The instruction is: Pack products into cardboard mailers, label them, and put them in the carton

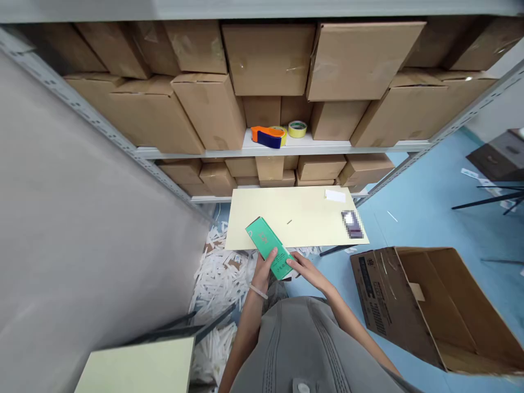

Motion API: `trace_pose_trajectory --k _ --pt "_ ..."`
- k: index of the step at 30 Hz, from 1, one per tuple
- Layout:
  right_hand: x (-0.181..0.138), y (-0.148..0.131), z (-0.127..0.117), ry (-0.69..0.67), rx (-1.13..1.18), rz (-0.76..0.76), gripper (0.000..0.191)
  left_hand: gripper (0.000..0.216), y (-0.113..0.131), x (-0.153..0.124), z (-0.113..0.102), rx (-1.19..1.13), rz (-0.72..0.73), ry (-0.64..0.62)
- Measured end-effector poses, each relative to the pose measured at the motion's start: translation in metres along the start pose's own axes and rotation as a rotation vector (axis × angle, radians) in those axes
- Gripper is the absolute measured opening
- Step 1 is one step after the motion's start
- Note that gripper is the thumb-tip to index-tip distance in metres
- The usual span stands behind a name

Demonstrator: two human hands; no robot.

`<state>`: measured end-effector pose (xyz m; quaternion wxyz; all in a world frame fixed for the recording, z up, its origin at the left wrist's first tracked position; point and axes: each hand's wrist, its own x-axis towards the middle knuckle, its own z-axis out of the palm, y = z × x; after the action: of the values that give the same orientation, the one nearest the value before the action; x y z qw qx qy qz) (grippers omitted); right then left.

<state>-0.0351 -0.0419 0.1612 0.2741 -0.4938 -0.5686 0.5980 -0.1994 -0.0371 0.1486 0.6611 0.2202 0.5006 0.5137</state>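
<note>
A flat green box (268,244) with small print on its face is held tilted over the near edge of the pale table. My left hand (263,268) grips its lower left side, thumb on the face and fingers hidden beneath. At the lower right edge, my right hand (305,267) pinches the box between thumb and fingers. On the table (257,204) lie a white slip of paper (335,195), a small dark thin piece (289,222) and a blurred dark object (352,224) at the right.
Shelves ahead hold many cardboard boxes (268,60), an orange and blue tape dispenser (268,135) and a yellow tape roll (297,129). A large open carton (385,295) stands at right. Paper strips (221,284) cover the floor at left, beside another table (137,368).
</note>
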Motion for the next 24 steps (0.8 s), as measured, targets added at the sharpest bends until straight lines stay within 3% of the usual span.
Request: trace_pose_trajectory --k 5,9,12,15,18,21,24 --pt "0.047 -0.018 -0.024 0.11 -0.054 -0.035 0.053 0.062 0.036 0.062 0.019 0.114 0.109 -0.174" --pt "0.089 -0.034 -0.038 0.184 -0.196 -0.138 0.062 0.078 0.068 0.107 0.016 0.213 0.186 -0.373" --pt "0.112 -0.045 -0.047 0.287 -0.344 -0.224 0.066 0.086 0.079 0.134 0.013 0.303 0.199 -0.455" --pt "0.124 -0.052 -0.056 0.344 -0.368 -0.293 0.067 0.09 0.075 0.151 0.016 0.332 0.223 -0.488" --pt "0.133 -0.05 -0.066 0.312 -0.314 -0.332 0.077 0.089 0.06 0.164 0.019 0.323 0.229 -0.503" --pt "0.144 -0.039 -0.072 0.233 -0.193 -0.324 0.083 0.087 0.043 0.178 0.017 0.338 0.249 -0.501" --pt "0.162 -0.017 -0.073 0.177 -0.165 -0.288 0.076 0.081 0.027 0.196 0.006 0.459 0.3 -0.471"
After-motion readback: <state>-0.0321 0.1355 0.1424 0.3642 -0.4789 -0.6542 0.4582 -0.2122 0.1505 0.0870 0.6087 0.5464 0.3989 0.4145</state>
